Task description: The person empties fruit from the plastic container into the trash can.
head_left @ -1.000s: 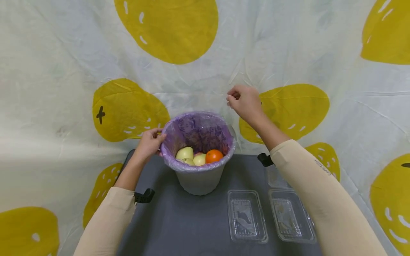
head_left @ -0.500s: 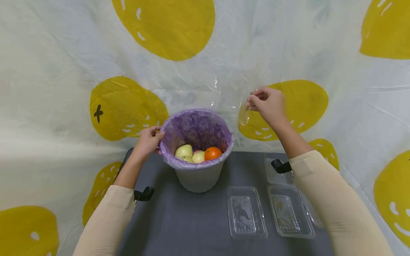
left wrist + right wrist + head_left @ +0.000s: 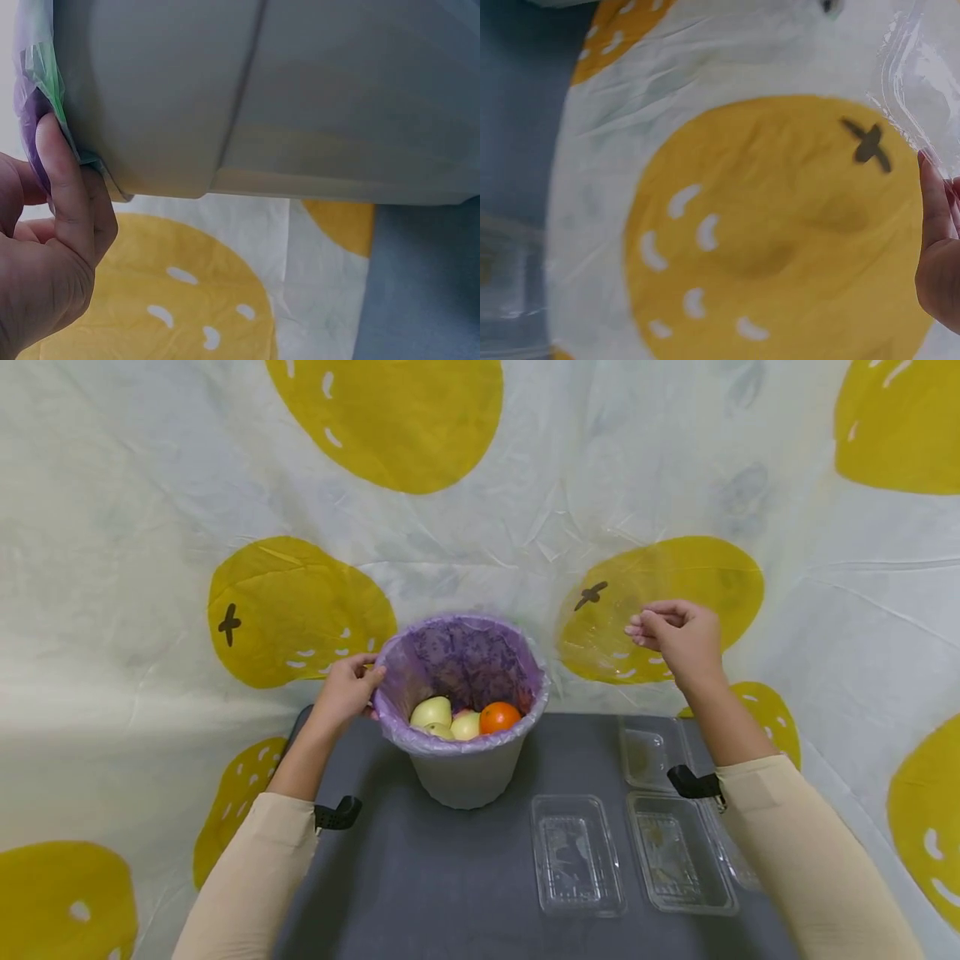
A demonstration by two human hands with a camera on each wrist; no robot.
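My left hand [image 3: 351,692] grips the left rim of a light-coloured bin [image 3: 468,777] lined with a purple plastic bag [image 3: 405,685]. In the left wrist view, fingers [image 3: 67,187] hook under the folded-over liner at the rim. Inside lie an orange [image 3: 499,718] and several pale yellow-green fruits [image 3: 431,713]. Raised to the right of the bin, my right hand [image 3: 688,639] pinches a thin clear plastic film [image 3: 922,82] between thumb and fingers. This film hangs left of the hand and is hard to make out against the curtain in the head view.
Clear plastic trays stand at the right of the dark table [image 3: 450,893]: one front tray [image 3: 577,856], a second beside it [image 3: 678,852], and another clear piece [image 3: 652,752] behind. A lemon-print curtain [image 3: 465,539] rises close behind the table.
My right hand has moved right and somewhat down, drawing the clear film away from over the bin's right rim. My left hand keeps its grip, and the bin and fruit stay put.
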